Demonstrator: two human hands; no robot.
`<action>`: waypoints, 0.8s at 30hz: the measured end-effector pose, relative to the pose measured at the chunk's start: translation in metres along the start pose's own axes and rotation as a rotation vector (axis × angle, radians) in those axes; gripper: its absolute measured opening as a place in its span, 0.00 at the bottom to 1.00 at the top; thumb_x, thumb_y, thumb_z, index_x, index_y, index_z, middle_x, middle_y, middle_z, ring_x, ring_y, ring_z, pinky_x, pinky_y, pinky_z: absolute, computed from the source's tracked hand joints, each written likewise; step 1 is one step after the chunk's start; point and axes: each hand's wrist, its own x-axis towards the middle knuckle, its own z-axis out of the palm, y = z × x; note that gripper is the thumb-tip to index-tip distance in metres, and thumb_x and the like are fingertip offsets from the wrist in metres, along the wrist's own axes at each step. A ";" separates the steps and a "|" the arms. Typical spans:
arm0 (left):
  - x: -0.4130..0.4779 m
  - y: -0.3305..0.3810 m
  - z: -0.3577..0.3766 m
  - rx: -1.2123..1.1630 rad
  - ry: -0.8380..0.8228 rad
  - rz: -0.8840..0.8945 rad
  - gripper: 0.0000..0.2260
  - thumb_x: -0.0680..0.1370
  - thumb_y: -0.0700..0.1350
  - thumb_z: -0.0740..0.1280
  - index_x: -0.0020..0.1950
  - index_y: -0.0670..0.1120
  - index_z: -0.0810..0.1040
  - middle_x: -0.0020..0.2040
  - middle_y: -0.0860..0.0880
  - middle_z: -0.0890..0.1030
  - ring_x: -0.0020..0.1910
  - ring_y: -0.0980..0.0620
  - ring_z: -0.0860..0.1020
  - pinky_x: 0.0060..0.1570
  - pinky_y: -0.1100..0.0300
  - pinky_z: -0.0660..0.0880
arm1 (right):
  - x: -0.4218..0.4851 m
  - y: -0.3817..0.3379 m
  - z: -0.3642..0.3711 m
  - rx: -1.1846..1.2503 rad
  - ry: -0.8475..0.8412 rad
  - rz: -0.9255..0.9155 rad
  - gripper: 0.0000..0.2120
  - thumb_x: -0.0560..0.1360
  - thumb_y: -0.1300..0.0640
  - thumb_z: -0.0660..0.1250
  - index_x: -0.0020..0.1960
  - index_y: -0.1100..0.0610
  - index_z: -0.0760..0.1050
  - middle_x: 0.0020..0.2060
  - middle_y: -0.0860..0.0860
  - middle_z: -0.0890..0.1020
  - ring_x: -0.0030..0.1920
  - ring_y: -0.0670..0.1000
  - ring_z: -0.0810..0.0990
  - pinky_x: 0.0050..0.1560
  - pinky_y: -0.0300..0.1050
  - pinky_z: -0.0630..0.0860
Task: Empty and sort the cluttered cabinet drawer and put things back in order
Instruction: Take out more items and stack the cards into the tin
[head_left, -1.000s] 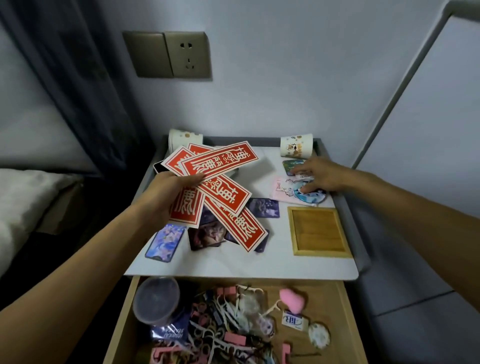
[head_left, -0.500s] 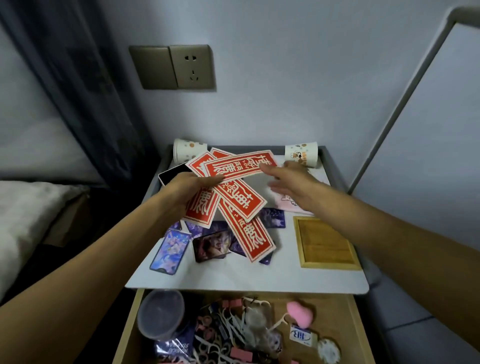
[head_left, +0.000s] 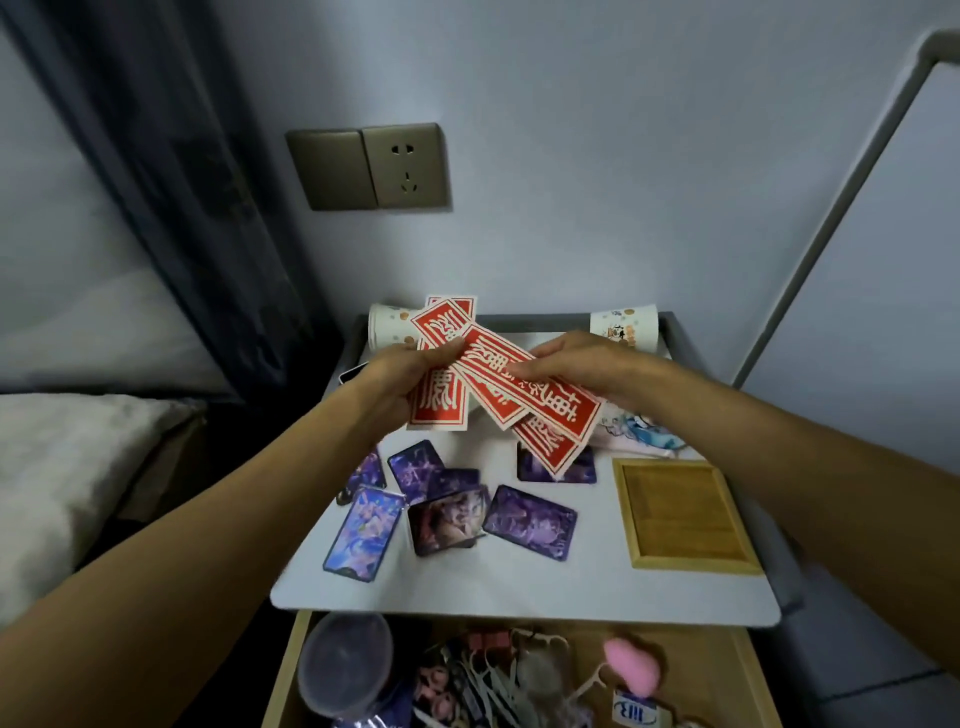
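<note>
The left hand (head_left: 410, 382) and right hand (head_left: 584, 369) both pinch the fanned red cards (head_left: 501, 387) above the cabinet top (head_left: 519, 587). Sorting step, I'd say: next, square them into 1 stack; the drawer (head_left: 711, 670) below holds clutter.

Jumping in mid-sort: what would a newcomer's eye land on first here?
The fan of red printed cards, held up above the white cabinet top, stands out first. Below it, purple picture cards lie scattered left of a wooden tray. Nearest the camera, the open drawer is crammed with clutter.
</note>
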 end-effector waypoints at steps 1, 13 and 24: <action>0.003 0.002 0.004 -0.030 0.008 0.001 0.19 0.73 0.42 0.75 0.63 0.39 0.78 0.49 0.43 0.86 0.44 0.45 0.86 0.43 0.50 0.82 | 0.001 0.000 -0.001 0.044 -0.031 0.021 0.18 0.74 0.47 0.72 0.58 0.57 0.80 0.46 0.54 0.87 0.47 0.54 0.86 0.53 0.50 0.81; 0.026 0.009 0.043 -0.014 0.000 -0.033 0.12 0.82 0.34 0.62 0.65 0.37 0.74 0.52 0.41 0.82 0.49 0.45 0.82 0.44 0.51 0.79 | 0.032 -0.007 -0.030 -0.088 0.249 -0.020 0.11 0.77 0.56 0.70 0.58 0.58 0.78 0.46 0.54 0.85 0.41 0.51 0.85 0.42 0.44 0.80; 0.041 -0.002 0.057 -0.092 -0.014 -0.096 0.13 0.80 0.34 0.59 0.65 0.40 0.69 0.56 0.40 0.78 0.53 0.44 0.77 0.48 0.51 0.74 | 0.102 0.003 -0.019 -0.562 0.274 -0.009 0.12 0.78 0.56 0.65 0.60 0.53 0.78 0.52 0.54 0.84 0.36 0.48 0.79 0.33 0.38 0.69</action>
